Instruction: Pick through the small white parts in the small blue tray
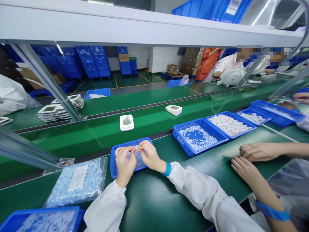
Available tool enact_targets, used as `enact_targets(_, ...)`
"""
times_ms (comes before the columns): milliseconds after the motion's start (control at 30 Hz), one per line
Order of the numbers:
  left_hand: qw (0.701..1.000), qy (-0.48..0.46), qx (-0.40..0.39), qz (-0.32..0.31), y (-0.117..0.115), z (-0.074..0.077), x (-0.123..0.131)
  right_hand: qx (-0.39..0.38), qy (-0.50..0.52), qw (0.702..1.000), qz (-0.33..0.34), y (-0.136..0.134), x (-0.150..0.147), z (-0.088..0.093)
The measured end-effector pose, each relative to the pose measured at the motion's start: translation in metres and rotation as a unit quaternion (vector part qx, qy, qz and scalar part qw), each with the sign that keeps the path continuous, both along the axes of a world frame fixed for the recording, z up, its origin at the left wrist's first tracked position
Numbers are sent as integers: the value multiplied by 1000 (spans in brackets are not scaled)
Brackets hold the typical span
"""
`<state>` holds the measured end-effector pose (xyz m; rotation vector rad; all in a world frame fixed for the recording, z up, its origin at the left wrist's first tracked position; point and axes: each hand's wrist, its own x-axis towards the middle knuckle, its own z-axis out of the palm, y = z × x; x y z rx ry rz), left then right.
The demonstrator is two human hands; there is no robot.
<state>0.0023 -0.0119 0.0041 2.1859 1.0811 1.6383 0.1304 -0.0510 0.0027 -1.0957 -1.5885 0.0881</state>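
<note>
Both of my hands meet above a blue tray point(113, 162) of small pale pieces. My left hand point(126, 162) is closed in a pinch. My right hand point(151, 157), with a blue band on its wrist, pinches from the other side. Between the fingertips shows a tiny whitish plastic piece point(136, 147); its exact kind is too small to make out, and the fingers hide most of it. To the left of the tray lies a clear bag point(93, 183) of light-blue pieces with a white label.
Another blue tray point(77, 214) sits front left. Several blue trays of pale pieces, one nearest point(185, 149), line the right. White display devices point(126, 123) rest on the green belt point(149, 119). A co-worker's hands point(251, 161) are at right. Metal posts point(45, 77) support the overhead shelf point(120, 29).
</note>
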Motion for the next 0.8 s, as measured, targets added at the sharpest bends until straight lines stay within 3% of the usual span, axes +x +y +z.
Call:
enact_targets(433,1000,-10,18,7,1,-2,0,-4,-49,998,27,1,1,0)
enact_targets(800,996,55,69,1,0,-1,-2,-77,-29,993,84,2,6,6)
